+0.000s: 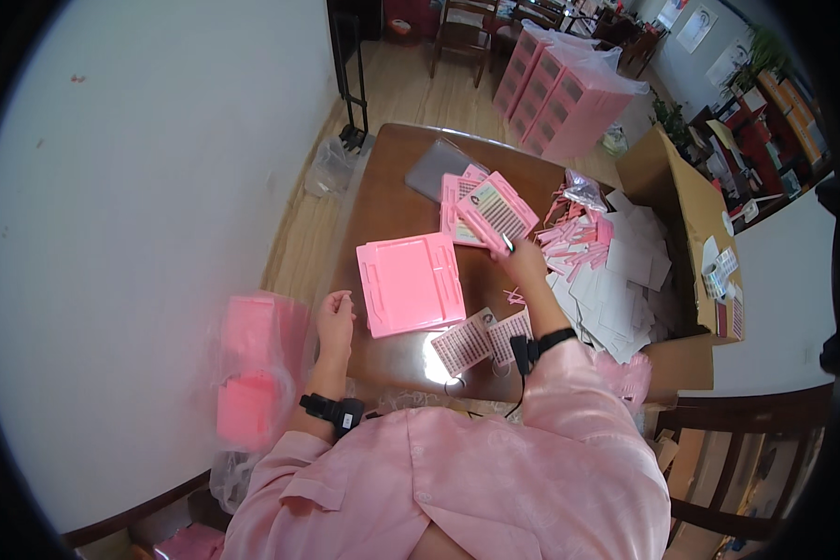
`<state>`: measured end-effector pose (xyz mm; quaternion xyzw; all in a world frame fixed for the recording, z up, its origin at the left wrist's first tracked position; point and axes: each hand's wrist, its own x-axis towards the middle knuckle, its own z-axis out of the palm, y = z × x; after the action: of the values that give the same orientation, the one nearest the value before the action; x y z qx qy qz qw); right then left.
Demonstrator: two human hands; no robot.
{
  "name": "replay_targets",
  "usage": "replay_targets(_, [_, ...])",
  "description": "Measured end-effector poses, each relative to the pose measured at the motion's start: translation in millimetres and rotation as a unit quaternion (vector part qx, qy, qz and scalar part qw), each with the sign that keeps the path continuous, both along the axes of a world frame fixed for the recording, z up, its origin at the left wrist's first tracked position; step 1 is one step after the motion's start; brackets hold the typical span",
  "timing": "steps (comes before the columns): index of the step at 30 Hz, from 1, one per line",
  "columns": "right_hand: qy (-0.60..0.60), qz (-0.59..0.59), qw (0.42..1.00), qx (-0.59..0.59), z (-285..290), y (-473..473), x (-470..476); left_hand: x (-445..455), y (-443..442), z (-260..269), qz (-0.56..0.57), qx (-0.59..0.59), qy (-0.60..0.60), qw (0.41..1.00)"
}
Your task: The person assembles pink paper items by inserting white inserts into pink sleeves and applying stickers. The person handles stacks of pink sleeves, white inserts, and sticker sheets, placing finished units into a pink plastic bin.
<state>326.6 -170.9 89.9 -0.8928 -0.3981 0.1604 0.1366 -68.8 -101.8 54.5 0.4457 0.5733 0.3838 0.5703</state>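
My right hand (520, 260) grips the lower corner of a pink plastic tray (498, 212) that carries a printed card with rows of dark marks. This tray lies tilted over other pink trays (451, 210) with similar cards. My left hand (336, 316) is beside the left edge of the table, its fingers curled, and whether it holds anything small cannot be told. Between the hands lies a stack of empty pink plastic trays (411, 283). Two loose cards with rows of dark marks (464, 343) (508, 339) lie near the table's front edge.
A grey translucent plastic case (439, 170) lies at the back of the brown table (385, 182). To the right are pink plastic strips (577, 241), a heap of white cards (619, 280) and a cardboard box (686, 224). Bagged pink trays (252, 364) stand left of the table; pink drawer units (567, 98) stand behind.
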Motion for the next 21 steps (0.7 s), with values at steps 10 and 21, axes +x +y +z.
replay_targets(10, [0.067,-0.121,0.989,-0.043,-102,-165,31,73,-77,45,-0.149,0.209,0.086,0.963])
replay_targets(21, [0.153,0.19,0.968,-0.058,-115,-261,-44,278,-149,-78,-0.502,0.297,0.273,0.765])
